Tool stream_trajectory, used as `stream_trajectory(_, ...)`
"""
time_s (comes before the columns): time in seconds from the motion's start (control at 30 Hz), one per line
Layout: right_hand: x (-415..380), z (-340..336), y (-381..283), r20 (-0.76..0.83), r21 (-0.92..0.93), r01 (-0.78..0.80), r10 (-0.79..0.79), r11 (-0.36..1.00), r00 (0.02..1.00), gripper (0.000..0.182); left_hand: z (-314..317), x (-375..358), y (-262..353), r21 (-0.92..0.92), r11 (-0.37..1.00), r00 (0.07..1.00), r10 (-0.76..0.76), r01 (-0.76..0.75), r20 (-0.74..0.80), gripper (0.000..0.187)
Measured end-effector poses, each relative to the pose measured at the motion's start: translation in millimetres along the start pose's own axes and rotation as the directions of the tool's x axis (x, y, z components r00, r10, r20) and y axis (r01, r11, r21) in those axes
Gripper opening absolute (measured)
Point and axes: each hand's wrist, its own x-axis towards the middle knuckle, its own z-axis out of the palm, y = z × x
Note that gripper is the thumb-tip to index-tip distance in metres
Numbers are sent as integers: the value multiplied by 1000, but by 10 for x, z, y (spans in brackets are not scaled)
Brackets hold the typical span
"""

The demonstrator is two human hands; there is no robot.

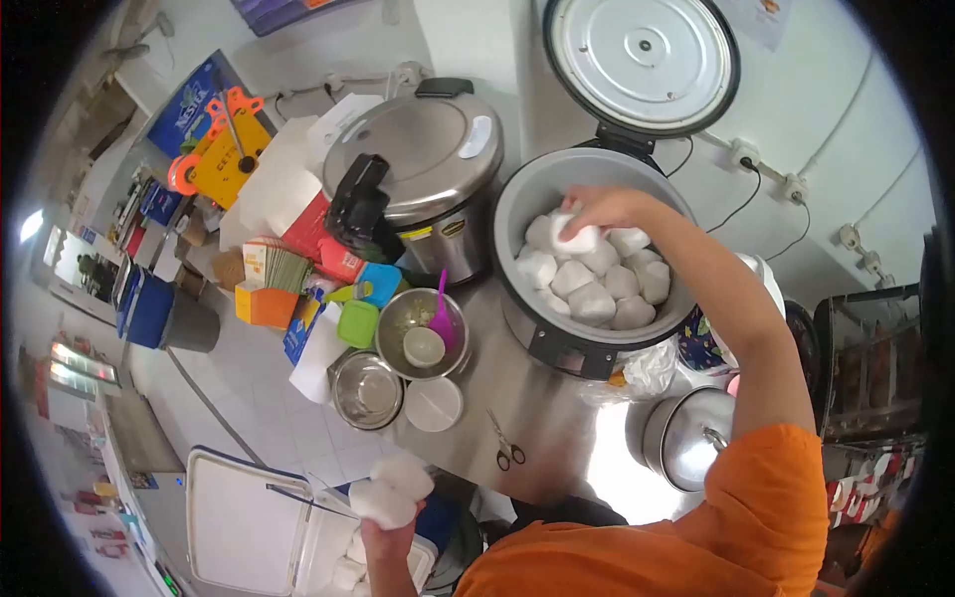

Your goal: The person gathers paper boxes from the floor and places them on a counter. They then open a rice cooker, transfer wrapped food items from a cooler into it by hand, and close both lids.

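Note:
My right hand [602, 211] reaches into the open round cooker [517, 199], its fingers closed on a white wrapped bundle [575, 235] on top of the pile. Several similar white bundles [591, 302] fill the grey pot beneath it. Low in the view, my left hand [386, 537] holds two white bundles [383, 502] above an open cooler box [318, 537], where more white bundles [348, 572] lie. The cooler's lid [244, 522] stands open to the left. The cooker's lid [645, 60] is raised at the back.
A closed steel cooker [413, 149] stands left of the open one. Before it are a steel bowl [400, 310] with a purple spoon [442, 298], a second bowl [368, 390] and a green container [358, 323]. Scissors [505, 443] lie near the counter edge; a lidded pot [691, 438] sits right.

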Motion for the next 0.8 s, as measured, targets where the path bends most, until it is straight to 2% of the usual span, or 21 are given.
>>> stream_trajectory(0.03,65,37,-11,16,-350,62,-61,935,998,65,251,186,36,-26,1000,996,5,-3,87,86)
stream_trajectory(0.07,138,56,-14,54,-657,119,-110,745,992,65,487,362,66,-17,1000,996,0,2,92,86)
stream_trajectory(0.1,239,66,-1,50,-650,115,-109,751,993,65,711,525,101,29,999,989,-34,30,141,91)
stream_trajectory(0.13,364,75,10,129,-752,145,-72,643,989,65,952,692,144,74,996,980,-67,54,187,96)
stream_trajectory(0.17,437,81,14,203,-835,186,-25,517,979,65,1269,833,206,77,997,962,-40,20,271,93)
stream_trajectory(0.2,304,103,-53,200,-735,323,-264,597,944,66,1616,968,271,74,997,936,-11,-16,351,90)
stream_trajectory(0.23,11,146,-228,159,-622,470,-487,626,859,68,1932,1141,310,72,995,905,29,-65,424,84)
stream_trajectory(0.27,-315,216,-415,224,-169,510,-471,844,853,68,2232,1301,343,67,991,869,66,-113,490,79)
stream_trajectory(0.33,-656,269,-687,289,327,380,-474,865,832,68,2826,1564,412,65,991,879,74,-118,472,70)
stream_trajectory(0.4,-742,210,-782,338,347,294,-411,891,846,75,3258,1715,531,271,901,856,176,-339,487,64)
stream_trajectory(0.43,-569,159,-672,257,293,239,-317,926,913,75,3305,1750,539,267,901,853,179,-342,490,64)
stream_trajectory(0.47,-432,101,-570,254,291,243,-320,925,913,75,3338,1780,547,180,925,866,228,-336,446,60)
stream_trajectory(0.5,-317,51,-479,234,152,206,-238,967,943,74,3355,1802,551,93,939,877,271,-332,397,56)
stream_trajectory(0.53,-209,38,-391,200,14,161,-160,987,967,72,3327,1800,536,94,937,874,274,-337,402,56)
stream_trajectory(0.57,-117,91,-273,196,18,164,-165,986,967,72,3241,1771,499,39,951,891,274,-308,362,53)
stream_trajectory(0.63,15,313,34,430,-101,40,8,994,903,66,3047,1742,436,-23,967,911,247,-254,329,47)
stream_trajectory(0.67,99,459,253,525,-203,86,34,975,850,68,2979,1722,402,-19,968,913,243,-251,328,47)
stream_trajectory(0.7,499,678,674,423,-405,362,-179,840,888,65,2918,1706,376,-20,976,939,214,-217,269,45)
stream_trajectory(0.73,594,767,762,400,-499,474,-292,725,868,63,2870,1713,360,-25,982,960,186,-185,207,42)
stream_trajectory(0.77,687,857,849,372,-599,547,-402,585,837,61,2818,1731,344,-26,982,962,186,-185,200,42)
stream_trajectory(0.8,431,788,538,152,-689,471,-525,551,837,61,2768,1754,333,61,984,973,156,-168,170,39)
